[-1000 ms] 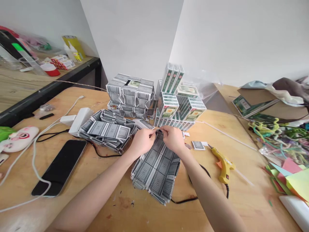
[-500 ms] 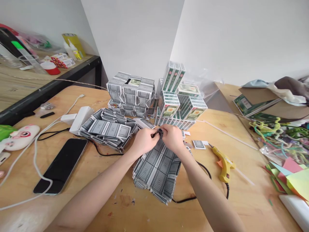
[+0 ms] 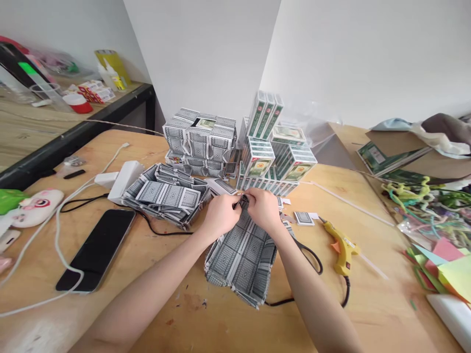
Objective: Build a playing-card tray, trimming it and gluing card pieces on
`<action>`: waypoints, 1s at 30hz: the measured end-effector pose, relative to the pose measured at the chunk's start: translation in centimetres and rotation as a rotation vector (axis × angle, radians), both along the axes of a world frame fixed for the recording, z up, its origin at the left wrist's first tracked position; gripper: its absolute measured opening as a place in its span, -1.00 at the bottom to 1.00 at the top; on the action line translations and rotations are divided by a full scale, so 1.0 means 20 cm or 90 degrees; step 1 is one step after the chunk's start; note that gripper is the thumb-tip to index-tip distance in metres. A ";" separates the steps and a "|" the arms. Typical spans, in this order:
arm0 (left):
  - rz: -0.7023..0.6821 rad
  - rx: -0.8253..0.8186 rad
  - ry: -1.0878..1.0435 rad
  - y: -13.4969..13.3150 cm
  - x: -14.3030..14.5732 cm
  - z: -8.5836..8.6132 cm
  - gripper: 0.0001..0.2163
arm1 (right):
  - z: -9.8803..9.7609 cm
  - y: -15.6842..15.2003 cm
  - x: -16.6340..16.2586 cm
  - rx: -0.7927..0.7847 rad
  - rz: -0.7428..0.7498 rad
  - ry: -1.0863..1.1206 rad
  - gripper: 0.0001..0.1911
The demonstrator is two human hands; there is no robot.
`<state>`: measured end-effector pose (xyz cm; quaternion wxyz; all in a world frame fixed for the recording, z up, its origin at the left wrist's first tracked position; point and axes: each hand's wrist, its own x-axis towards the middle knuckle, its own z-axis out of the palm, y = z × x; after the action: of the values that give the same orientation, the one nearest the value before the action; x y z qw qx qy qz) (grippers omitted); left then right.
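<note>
A flat panel of folded grey-patterned playing cards (image 3: 241,257) lies on the wooden table in front of me. My left hand (image 3: 221,215) and my right hand (image 3: 262,210) meet at its far edge, both with fingers pinched closed on a small folded card piece there. A second woven card panel (image 3: 165,196) lies to the left. Behind them stand a box built of the same cards (image 3: 200,139) and stacked green card packs (image 3: 279,157).
A black phone (image 3: 97,250) with a white cable lies at the left, next to a white charger block (image 3: 123,181). A yellow glue gun (image 3: 340,245) with a black cord sits right of my hands. Coloured paper (image 3: 451,272) and pipe cleaners (image 3: 423,201) crowd the right edge.
My hands stay pinched at the panel's far edge, with only slight finger movement. The view has shifted a little, nothing else moved.
</note>
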<state>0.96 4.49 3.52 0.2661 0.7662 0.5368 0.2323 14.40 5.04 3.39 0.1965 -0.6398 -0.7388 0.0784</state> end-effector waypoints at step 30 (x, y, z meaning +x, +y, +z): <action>-0.020 0.015 0.023 -0.01 0.00 0.03 -0.72 | 0.01 -0.03 0.02 -0.034 0.016 -0.035 -0.76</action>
<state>0.88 4.38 4.09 0.2509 0.7817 0.5268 0.2203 14.87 4.46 3.61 0.1580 -0.6373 -0.7497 0.0830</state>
